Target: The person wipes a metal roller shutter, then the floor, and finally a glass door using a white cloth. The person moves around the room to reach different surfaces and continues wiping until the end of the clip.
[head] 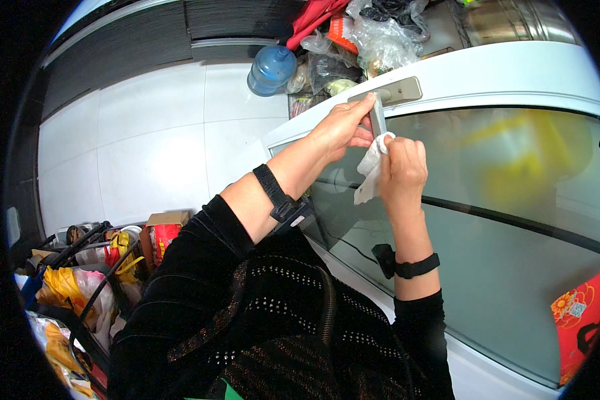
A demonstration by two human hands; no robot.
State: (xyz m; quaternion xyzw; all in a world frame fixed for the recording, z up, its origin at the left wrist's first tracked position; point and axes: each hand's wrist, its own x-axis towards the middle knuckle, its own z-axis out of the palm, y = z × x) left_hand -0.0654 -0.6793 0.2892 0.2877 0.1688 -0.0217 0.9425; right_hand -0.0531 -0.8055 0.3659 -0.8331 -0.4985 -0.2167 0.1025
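The door handle (377, 117) is a pale grey lever on a long plate (407, 91) fixed to a white door frame. My left hand (342, 127) grips the lever near the plate, its thumb on top and its fingers curled behind. A crumpled white cloth or paper wipe (370, 167) is pinched in my right hand (405, 167). The wipe touches the lever's free end, and its loose part hangs down. Frosted glass panels (505, 240) fill the door beneath both hands.
A blue water jug (272, 70) stands on the white tiled floor (155, 165) beside plastic bags (390, 45). Dark cabinets (125, 50) line the far side. At lower left, a black-framed rack (87, 295) holds bags and boxes. A red printed bag (582, 320) is at right.
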